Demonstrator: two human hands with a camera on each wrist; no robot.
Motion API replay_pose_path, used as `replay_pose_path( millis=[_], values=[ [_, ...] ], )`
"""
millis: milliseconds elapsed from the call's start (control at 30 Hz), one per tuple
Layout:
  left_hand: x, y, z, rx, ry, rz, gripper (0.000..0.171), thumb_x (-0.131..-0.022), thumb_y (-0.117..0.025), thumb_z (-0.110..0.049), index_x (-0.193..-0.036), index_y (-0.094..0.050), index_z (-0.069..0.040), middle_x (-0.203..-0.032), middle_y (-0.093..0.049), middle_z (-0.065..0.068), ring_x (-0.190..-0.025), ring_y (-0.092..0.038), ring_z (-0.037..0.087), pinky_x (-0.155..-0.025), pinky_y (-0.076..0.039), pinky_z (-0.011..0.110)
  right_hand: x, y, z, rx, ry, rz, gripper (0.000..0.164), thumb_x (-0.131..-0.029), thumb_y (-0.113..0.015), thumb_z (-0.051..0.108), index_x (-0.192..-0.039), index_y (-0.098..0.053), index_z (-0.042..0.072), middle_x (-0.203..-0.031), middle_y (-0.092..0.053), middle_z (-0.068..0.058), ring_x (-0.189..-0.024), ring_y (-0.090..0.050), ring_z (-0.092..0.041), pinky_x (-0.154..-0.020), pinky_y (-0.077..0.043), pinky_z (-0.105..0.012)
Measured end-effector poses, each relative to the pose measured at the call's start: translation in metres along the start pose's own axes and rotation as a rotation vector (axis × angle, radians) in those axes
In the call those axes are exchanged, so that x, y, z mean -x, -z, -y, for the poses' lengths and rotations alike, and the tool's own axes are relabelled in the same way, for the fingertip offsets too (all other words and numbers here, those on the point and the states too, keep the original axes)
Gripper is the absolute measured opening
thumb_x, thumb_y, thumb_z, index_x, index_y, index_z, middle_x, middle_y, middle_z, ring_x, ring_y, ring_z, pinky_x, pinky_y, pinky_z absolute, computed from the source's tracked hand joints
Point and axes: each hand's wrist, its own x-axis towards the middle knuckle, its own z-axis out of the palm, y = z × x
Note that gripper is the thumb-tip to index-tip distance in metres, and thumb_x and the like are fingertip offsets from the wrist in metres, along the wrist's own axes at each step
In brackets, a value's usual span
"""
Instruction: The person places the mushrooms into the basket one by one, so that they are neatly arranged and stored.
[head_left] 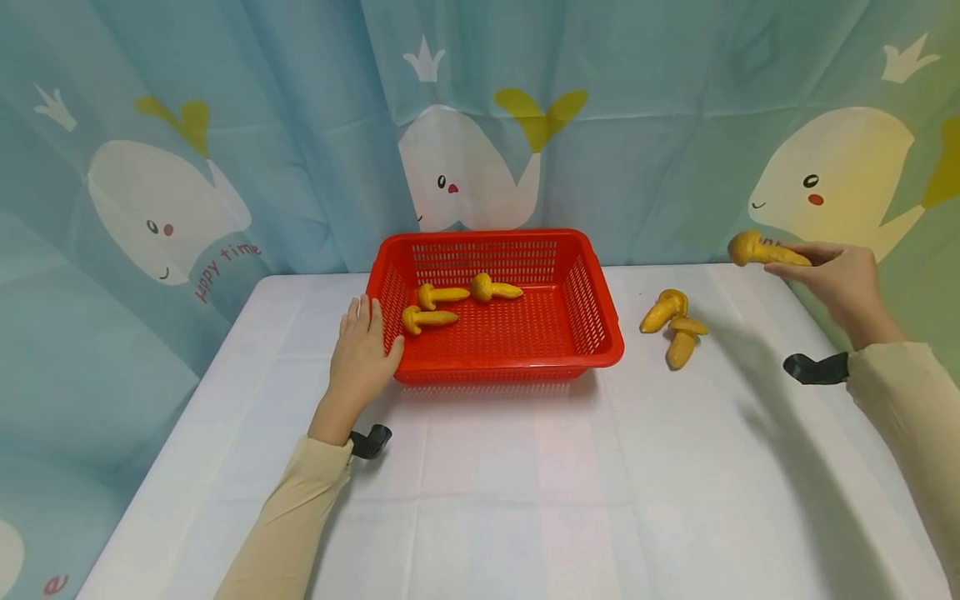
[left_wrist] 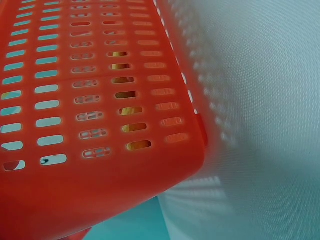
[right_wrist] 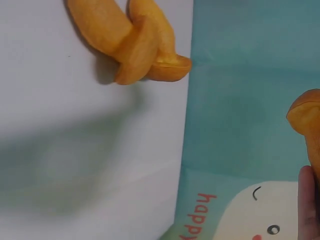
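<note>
Plainly, the basket (head_left: 510,363) is moulded red plastic, a rounded rectangle with a smooth, flared rim; its walls and floor are pierced by rows of small slots, which the left wrist view shows as neat, elongated holes. Each mushroom has a rounded, dull yellow cap and a smooth stem, most of them narrowing to a blunt tip. There are six in all: three lie in the basket's left half, namely the front mushroom (head_left: 430,319), the middle mushroom (head_left: 446,294) just behind it and the rear mushroom (head_left: 495,288); two rest on the white, faintly creased cloth (head_left: 525,483) right of the basket, where the upper mushroom (head_left: 663,311) touches the lower mushroom (head_left: 684,340); and one, the held mushroom (head_left: 768,251), is up in the air. The right hand (head_left: 847,279) pinches that one by its stem between thumb and fingers, the cap pointing left, the arm raised over the table's far right corner. The left hand (head_left: 362,354) lies at the basket's left side, fingers extended along the rim and thumb spread toward the front corner, its forearm slanting up from below. Behind hangs a soft, folded blue-green curtain (head_left: 315,167) with three white whales in the head view's upper part.
</note>
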Motion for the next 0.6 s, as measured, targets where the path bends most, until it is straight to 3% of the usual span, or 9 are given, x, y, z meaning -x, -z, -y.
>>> replay_pose_path(
  millis=[333,600],
  values=[
    [0.0,0.0,0.0,-0.008,0.015,0.018,0.071,-0.093,-0.047,-0.029,-0.145,-0.018,0.01,-0.154,-0.012,0.028,-0.144,-0.006,0.042,-0.118,-0.008,0.053,-0.005,-0.005,0.024,-0.042,0.041,0.043,0.024,-0.074,-0.079,0.024,-0.091,-0.072,0.039,-0.07,-0.062,0.033,-0.07,-0.052,0.009,-0.058,-0.041,-0.006],
    [0.0,0.002,-0.002,-0.008,0.018,0.025,0.071,-0.092,-0.047,-0.028,-0.145,-0.019,0.01,-0.154,-0.012,0.029,-0.144,-0.007,0.042,-0.118,-0.008,0.052,-0.015,-0.013,0.04,-0.062,0.07,0.08,0.021,-0.073,-0.08,0.023,-0.085,-0.072,0.038,-0.068,-0.063,0.029,-0.066,-0.056,0.007,-0.058,-0.046,-0.005]
  ],
)
